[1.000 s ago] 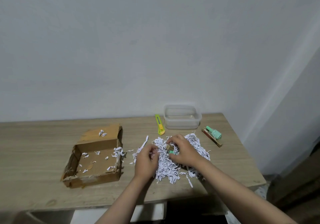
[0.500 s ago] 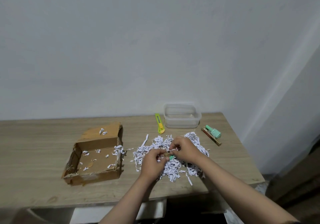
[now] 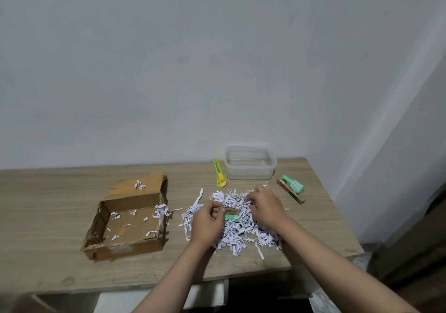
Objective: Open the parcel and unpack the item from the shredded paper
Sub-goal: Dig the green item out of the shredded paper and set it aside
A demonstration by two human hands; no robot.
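Note:
A pile of white shredded paper [image 3: 237, 234] lies on the wooden table [image 3: 48, 216]. My left hand [image 3: 207, 219] pinches the left end of a small tan box [image 3: 228, 210] that sits in the pile, with a green item [image 3: 232, 217] just below it. My right hand [image 3: 264, 206] rests on the shreds at the pile's right side, fingers curled into the paper. The opened cardboard parcel [image 3: 128, 218] lies to the left, holding only a few scraps.
A yellow-green utility knife [image 3: 219, 173] and a clear plastic container [image 3: 249, 165] lie behind the pile. A mint-green bottle [image 3: 293, 184] and a thin brown stick-shaped box [image 3: 290, 191] lie at the right. The table's right edge is close by.
My hands have drawn apart. The right hand moved right onto the shreds, the left hand now holds the tan box, and more of the box and green item is uncovered.

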